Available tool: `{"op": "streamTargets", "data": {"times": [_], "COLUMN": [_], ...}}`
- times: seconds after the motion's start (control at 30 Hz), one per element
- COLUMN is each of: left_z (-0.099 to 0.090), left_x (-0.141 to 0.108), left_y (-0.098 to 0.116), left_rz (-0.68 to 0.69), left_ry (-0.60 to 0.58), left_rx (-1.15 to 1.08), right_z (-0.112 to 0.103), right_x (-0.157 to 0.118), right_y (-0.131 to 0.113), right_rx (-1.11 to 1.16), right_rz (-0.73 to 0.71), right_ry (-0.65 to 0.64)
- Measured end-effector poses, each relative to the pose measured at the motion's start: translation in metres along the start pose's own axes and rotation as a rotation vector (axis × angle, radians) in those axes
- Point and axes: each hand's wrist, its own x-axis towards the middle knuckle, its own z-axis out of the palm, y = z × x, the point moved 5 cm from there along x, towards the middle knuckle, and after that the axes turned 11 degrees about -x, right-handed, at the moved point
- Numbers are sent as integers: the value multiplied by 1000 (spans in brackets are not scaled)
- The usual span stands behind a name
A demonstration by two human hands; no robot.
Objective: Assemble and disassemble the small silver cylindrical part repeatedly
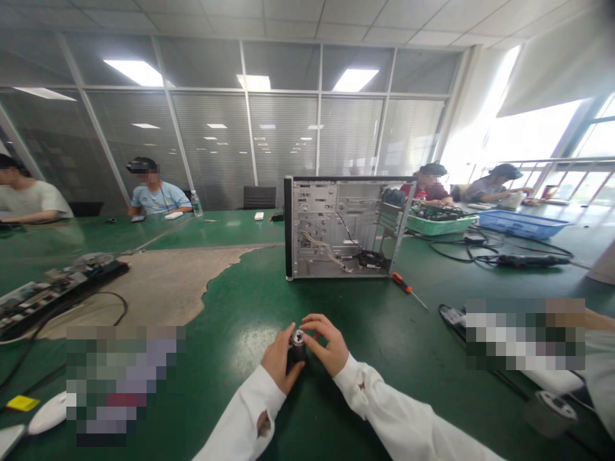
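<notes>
1. Carefully, the left hand (pixel 278 362) wraps one small metallic cylinder (pixel 298 349) over the green desk (pixel 230 365); the right hand (pixel 331 346) pinches its top rim.
2. Probably stiff, dense and slippery, it likely grips best around its side.
3. Beyond: one open-sided computer case (pixel 350 224), one screwdriver (pixel 403 283), two baskets (pixel 444 225).

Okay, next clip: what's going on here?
A person's left hand holds a small dark cylinder above the green table, while the right hand has its fingers at the cylinder's metallic top. Beyond the hands stands an open-sided computer case, with an orange-handled screwdriver lying by its lower right corner.
</notes>
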Motion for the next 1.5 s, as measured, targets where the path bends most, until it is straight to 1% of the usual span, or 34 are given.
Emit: {"op": "streamTargets", "data": {"times": [0.07, 0.17, 0.23, 0.37, 0.47, 0.57, 0.63, 0.73, 0.83, 0.93, 1.07, 1.2, 1.27, 1.33, 1.43, 1.5], "left_z": [0, 0, 1, 2, 0, -3, -6, -13, -19, -22, -23, -23, -23, -23, -23, -23], "left_x": [1, 2, 4, 6, 5, 4, 3, 2, 0, -1, 0, 1, 1, 2, 2, 2], "left_y": [0, -5, -8, -9, -8, -9, -12, -19, -27, -30, -25, -22, -21, -20, -20, -20], "left_rz": [-29, -131, -170, -193, -196, -200, -201, -234, -344, -423, -434, -447, -451, -447, -450, -454], "left_ry": [11, 73, 83, 67, 63, 87, 124, 173, 179, 138, 102, 71, 53, 41, 40, 43], "left_rx": [-5, -51, -91, -102, -72, -28, 7, 45, 87, 147, 198, 251, 264, 274, 297, 305], "right_z": [0, 0, 0, -4, -11, -16, -16, -11, -12, -19, -26, -28, -27, -24, -18, -15], "right_x": [3, 7, 9, 12, 13, 11, 8, 1, -6, -13, -22, -23, -21, -18, -14, -11], "right_y": [-3, -8, -11, -18, -19, -6, 9, 37, 54, 57, 56, 54, 53, 50, 48, 49], "right_rx": [-26, -74, -94, -81, -80, -124, -197, -385, -492, -523, -601, -619, -613, -592, -559, -545], "right_rz": [-2, -19, -30, -73, -105, -100, -89, -51, -19, -30, -69, -84, -100, -148, -229, -244], "right_ry": [-5, -10, -10, 3, 39, 59, 33, -100, -201, -226, -266, -254, -249, -270, -300, -294]}}
